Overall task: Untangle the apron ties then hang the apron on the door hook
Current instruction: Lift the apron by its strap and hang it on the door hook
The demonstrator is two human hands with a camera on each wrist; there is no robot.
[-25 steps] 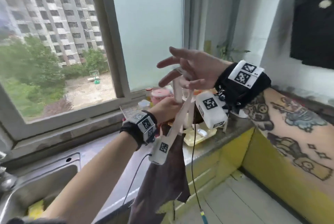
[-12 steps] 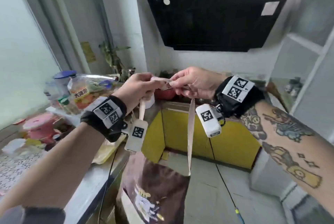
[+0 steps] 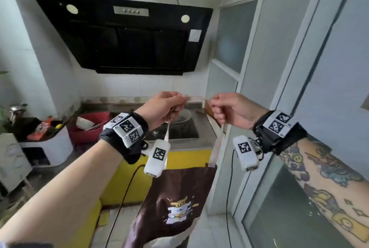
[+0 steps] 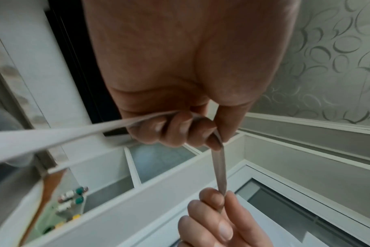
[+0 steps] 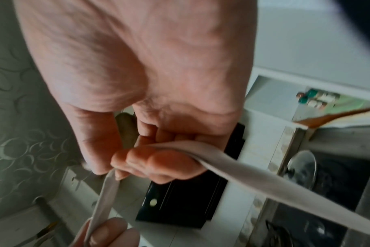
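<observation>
A brown apron point(image 3: 179, 197) with a cartoon print hangs in front of me from its cream strap point(image 3: 196, 98). My left hand point(image 3: 173, 105) and right hand point(image 3: 217, 108) each grip that strap, and it runs taut and level between them at chest height. In the left wrist view my left hand point(image 4: 180, 132) curls round the strap point(image 4: 220, 168), which leads down to the fingers point(image 4: 213, 198) of my right hand. The right wrist view has my right hand point(image 5: 154, 160) wrapped round the strap point(image 5: 243, 168). No door hook is in view.
A black range hood point(image 3: 127, 35) hangs on the far wall over a gas stove point(image 3: 179, 127) with a pot on it. Yellow cabinets point(image 3: 127, 179) run below the cluttered counter point(image 3: 89, 127). White doors with frosted glass point(image 3: 233, 35) stand at the right.
My view has swung from the window to the stove and doors. The right hand, open above the ties a second ago, now grips the strap. The hands have drawn apart, stretching it.
</observation>
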